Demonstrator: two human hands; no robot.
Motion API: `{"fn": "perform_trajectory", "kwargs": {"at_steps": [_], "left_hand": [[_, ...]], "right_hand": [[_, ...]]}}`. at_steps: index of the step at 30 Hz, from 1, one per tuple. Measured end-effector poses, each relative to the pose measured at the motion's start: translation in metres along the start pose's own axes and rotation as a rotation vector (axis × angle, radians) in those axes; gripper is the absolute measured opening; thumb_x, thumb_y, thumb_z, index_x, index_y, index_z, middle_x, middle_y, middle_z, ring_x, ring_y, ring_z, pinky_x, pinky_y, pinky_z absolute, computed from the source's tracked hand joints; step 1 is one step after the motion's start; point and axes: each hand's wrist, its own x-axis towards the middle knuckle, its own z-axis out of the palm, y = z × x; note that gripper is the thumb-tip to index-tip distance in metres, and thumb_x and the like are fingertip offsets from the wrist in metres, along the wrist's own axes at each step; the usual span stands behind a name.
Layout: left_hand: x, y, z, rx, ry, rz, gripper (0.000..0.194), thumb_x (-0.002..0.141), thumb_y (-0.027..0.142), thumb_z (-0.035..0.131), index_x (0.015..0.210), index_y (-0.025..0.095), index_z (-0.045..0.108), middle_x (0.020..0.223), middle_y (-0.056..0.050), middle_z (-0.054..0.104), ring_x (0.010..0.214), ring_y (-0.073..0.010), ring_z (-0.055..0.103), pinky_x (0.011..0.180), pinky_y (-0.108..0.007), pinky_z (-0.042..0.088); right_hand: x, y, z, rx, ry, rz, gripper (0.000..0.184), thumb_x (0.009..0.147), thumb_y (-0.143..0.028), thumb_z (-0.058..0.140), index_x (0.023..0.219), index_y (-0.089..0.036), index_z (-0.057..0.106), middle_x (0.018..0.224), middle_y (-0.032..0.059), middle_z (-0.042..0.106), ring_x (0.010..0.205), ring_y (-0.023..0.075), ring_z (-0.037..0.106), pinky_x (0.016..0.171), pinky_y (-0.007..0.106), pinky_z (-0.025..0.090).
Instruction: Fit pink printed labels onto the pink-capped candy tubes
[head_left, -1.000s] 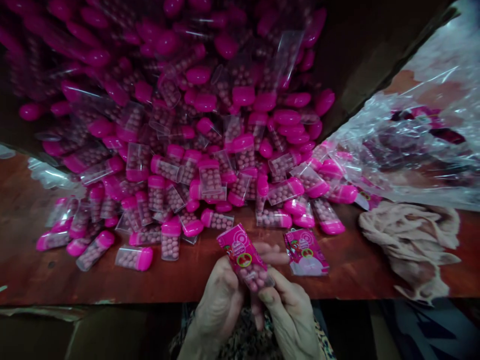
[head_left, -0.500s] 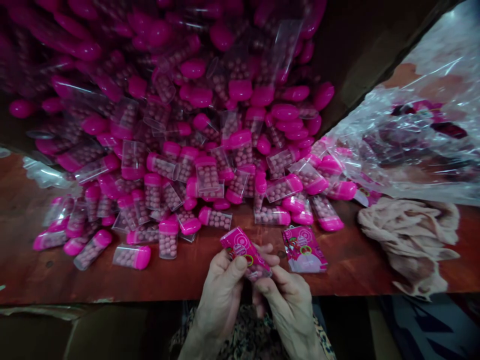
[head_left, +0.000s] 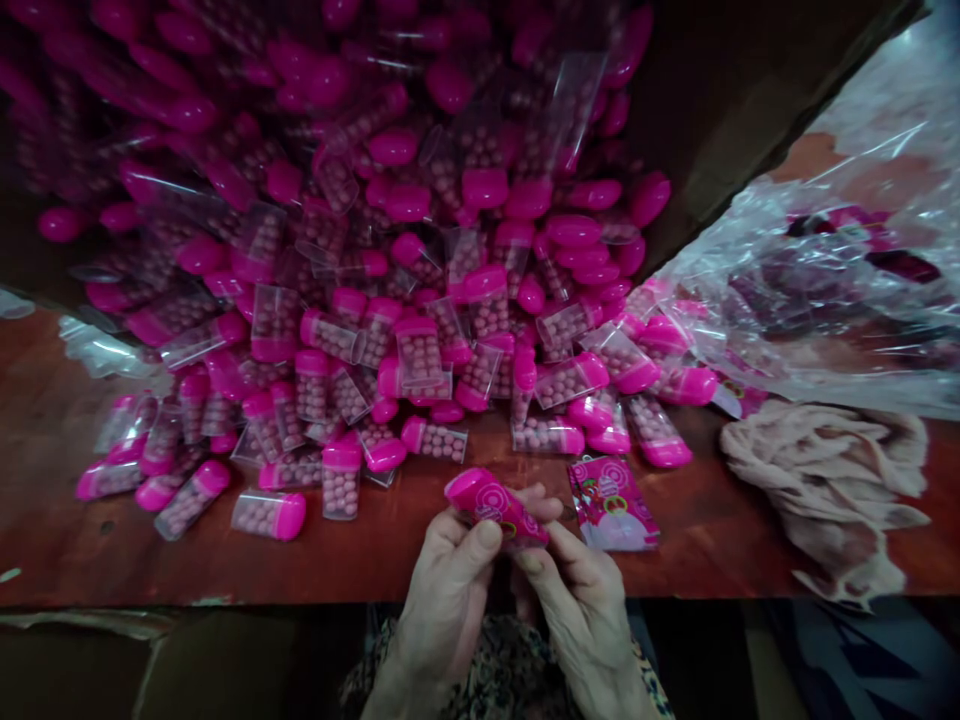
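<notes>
My left hand [head_left: 459, 585] is closed round a small candy box [head_left: 491, 503], its thumb pressing on the front. A printed pink sleeve [head_left: 511, 518] with swirls covers the body of this box, and the rounded pink cap shows at the upper left end. At the lower right end, the thumb and fingers of my right hand [head_left: 574, 595] pinch the box and sleeve; some fingertips are hidden behind. Just right of my hands lies a small stack of flat printed sleeves [head_left: 615, 503]. Beyond my hands are loose clear candy boxes [head_left: 341, 480] with pink caps and pale pink balls inside.
A large heap of capped candy boxes [head_left: 420, 350] spills from a dark carton [head_left: 720, 150] onto the reddish-brown table [head_left: 360, 560]. On the right lie a crumpled beige cloth [head_left: 825, 470] and a clear plastic bag [head_left: 810, 300] with pink pieces in it.
The candy box in my hands has turned a little, and its pink cap now shows more plainly above the sleeve. The whole view has shifted slightly.
</notes>
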Motion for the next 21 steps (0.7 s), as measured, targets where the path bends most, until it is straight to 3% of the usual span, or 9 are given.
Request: {"fn": "perform_trajectory", "kwargs": {"at_steps": [5,13,16,18,21], "left_hand": [[0.000,0.004,0.001,0.016,0.006,-0.003,0.026,0.073,0.032,0.072,0.092,0.015,0.074,0.114,-0.014,0.068,0.069,-0.0162,0.064,0.048,-0.021,0.048],[0.000,0.005,-0.001,0.029,0.053,0.014,0.029,0.071,0.034,0.073,0.093,0.015,0.073,0.108,-0.014,0.069,0.063,-0.0148,0.061,0.048,-0.022,0.048],[0.001,0.009,-0.009,0.029,0.180,0.093,0.033,0.060,0.030,0.082,0.088,0.016,0.073,0.086,-0.007,0.072,0.069,-0.0144,0.062,0.063,-0.022,0.050],[0.003,0.012,-0.013,0.047,0.265,0.122,0.032,0.052,0.026,0.086,0.079,0.015,0.073,0.068,-0.002,0.069,0.062,-0.0111,0.059,0.062,-0.020,0.048],[0.005,0.015,-0.015,0.068,0.370,0.118,0.031,0.050,0.024,0.086,0.075,0.013,0.071,0.064,-0.001,0.067,0.058,-0.0098,0.057,0.059,-0.019,0.046]], "right_hand": [[-0.002,-0.004,0.000,0.034,0.015,-0.002,0.030,0.084,-0.042,0.059,0.086,-0.015,0.070,0.047,-0.0028,0.052,0.037,0.0080,0.046,0.036,0.016,0.039],[-0.004,-0.004,0.003,0.049,-0.007,-0.005,0.033,0.085,-0.044,0.056,0.069,-0.016,0.061,0.044,-0.0037,0.050,0.034,0.0068,0.045,0.035,0.015,0.037],[-0.004,-0.006,0.002,0.028,-0.026,-0.008,0.037,0.086,-0.045,0.055,0.062,-0.016,0.056,0.044,-0.0041,0.049,0.034,0.0059,0.043,0.035,0.014,0.035],[-0.004,-0.007,0.001,-0.017,-0.046,-0.018,0.039,0.087,-0.044,0.054,0.059,-0.017,0.054,0.043,-0.0044,0.048,0.035,0.0057,0.043,0.035,0.014,0.035],[-0.005,-0.010,-0.001,-0.097,-0.017,-0.055,0.031,0.088,-0.040,0.054,0.069,-0.016,0.062,0.048,-0.0031,0.052,0.040,0.0072,0.048,0.038,0.015,0.038]]}}
